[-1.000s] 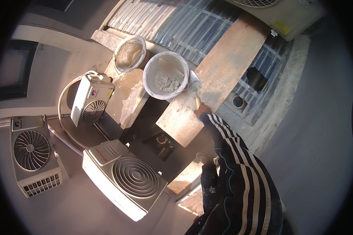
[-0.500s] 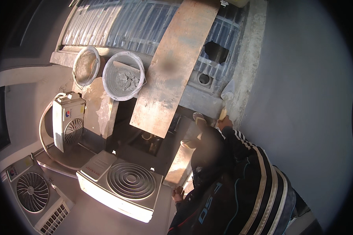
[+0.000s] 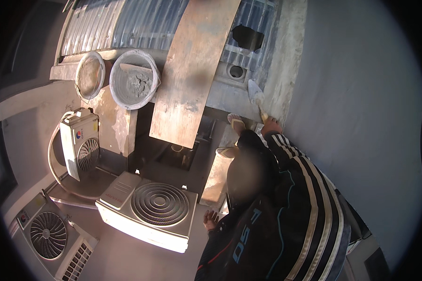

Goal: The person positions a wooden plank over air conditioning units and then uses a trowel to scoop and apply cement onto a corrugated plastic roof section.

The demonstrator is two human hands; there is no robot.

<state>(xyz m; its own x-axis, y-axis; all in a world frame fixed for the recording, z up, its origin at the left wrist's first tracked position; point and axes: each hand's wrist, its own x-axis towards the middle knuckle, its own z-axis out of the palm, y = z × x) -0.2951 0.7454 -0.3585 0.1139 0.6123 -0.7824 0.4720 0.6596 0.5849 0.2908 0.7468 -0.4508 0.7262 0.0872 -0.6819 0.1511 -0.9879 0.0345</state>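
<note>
My right hand (image 3: 272, 126) is closed on the handle of a trowel (image 3: 256, 96). The pale, cement-smeared blade points up and to the left, over the concrete ledge (image 3: 229, 96) just right of a round pipe opening (image 3: 236, 71). Whether the blade touches the concrete I cannot tell. Lower down, my left hand (image 3: 211, 220) is held with its fingers apart and nothing in them, close to the right side of an air-conditioner outdoor unit (image 3: 159, 201). A bucket (image 3: 135, 79) with grey mortar and a flat board inside stands on the ledge to the left.
A second bucket (image 3: 90, 76) stands beside the mortar one. A long wooden plank (image 3: 187, 70) slopes from corrugated sheets (image 3: 147, 21) over a dark gap. More outdoor units (image 3: 82, 145) are at left, a grey wall (image 3: 361, 93) at right. My sandalled feet (image 3: 237, 124) rest near the ledge.
The trowel blade has swung left, closer to the pipe opening, as my right hand moved. My left hand's fingers have spread more. The whole view has shifted slightly.
</note>
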